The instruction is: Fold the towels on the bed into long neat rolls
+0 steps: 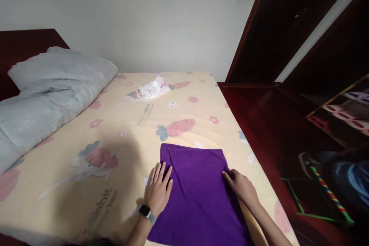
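A purple cloth (198, 196) lies folded in layers on the bed, its far edge slightly uneven at the left corner. My left hand (158, 190) rests flat on the cloth's left edge with fingers spread, a smartwatch (145, 210) on that wrist. On the opposite side, my right hand (241, 185) pinches the cloth's right edge between thumb and fingers. A soft crease runs down the cloth from its upper left. The near end of the cloth runs out of view at the bottom.
The bed sheet (138, 130) has a carrot and rabbit print. A white plastic bag (154, 87) lies near the wall, and a grey quilt (57, 92) is heaped at left. Beyond the bed's right edge are dark floor (242, 111), a shoe rack (337, 96) and a dark door (276, 27).
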`<state>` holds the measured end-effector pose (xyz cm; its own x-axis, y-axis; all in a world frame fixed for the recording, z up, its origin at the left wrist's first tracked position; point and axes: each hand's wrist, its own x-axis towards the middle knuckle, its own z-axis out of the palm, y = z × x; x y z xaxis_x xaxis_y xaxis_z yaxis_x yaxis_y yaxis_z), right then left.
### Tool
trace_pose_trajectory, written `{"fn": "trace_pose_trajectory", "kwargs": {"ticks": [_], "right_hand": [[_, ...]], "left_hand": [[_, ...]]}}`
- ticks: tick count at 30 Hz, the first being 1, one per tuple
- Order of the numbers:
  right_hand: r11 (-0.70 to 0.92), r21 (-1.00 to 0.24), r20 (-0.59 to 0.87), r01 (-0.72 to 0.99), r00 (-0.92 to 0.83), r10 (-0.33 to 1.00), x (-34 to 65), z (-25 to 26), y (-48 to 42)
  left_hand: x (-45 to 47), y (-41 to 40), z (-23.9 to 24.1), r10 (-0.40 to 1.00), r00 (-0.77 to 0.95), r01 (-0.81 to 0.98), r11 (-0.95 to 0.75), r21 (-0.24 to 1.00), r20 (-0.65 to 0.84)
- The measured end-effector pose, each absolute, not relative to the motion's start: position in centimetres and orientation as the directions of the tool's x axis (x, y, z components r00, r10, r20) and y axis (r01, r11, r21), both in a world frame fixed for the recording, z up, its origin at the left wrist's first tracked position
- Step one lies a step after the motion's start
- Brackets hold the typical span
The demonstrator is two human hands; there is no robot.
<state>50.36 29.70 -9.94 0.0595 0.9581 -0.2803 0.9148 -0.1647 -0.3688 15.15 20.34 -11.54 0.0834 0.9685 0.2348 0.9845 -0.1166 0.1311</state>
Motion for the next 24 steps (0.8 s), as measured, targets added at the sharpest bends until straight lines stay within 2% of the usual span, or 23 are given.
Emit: {"fn": "trace_pose_trajectory", "kwargs": {"ticks": [7,10,15,20,22,24], "right_hand": [[-0.151,-0.252,-0.134,0.956,0.121,0.984,49.2,-8.9,29.1],[-0.163,-0.230,-0.114,0.959,0.140,0.983,49.3,-8.9,29.8],[-0.252,-0.266,-0.294,0.930,0.171,0.941,51.3,-9.4,30.4],[-0.212,-0.340,-0.485,0.916,0.022,0.874,52.9,-9.4,28.1],[-0.160,-0.375,-0.523,0.913,-0.066,0.850,53.2,-9.6,25.8],[-0.136,-0.393,-0.497,0.909,-0.086,0.863,53.4,-10.1,22.9]], "left_hand": [[15.1,20.1,-12.2,0.978,0.112,0.980,-0.138,0.145,0.178],[15.0,20.1,-12.2,0.978,0.115,0.980,-0.141,0.142,0.176],[15.1,20.3,-12.0,0.974,0.093,0.978,-0.128,0.163,0.206],[15.5,18.8,-10.4,0.972,-0.033,0.975,-0.020,0.223,0.231],[15.7,16.9,-9.5,0.978,-0.066,0.967,0.014,0.253,0.199],[16.0,14.5,-8.8,0.993,-0.022,0.956,-0.012,0.294,0.114]]}}
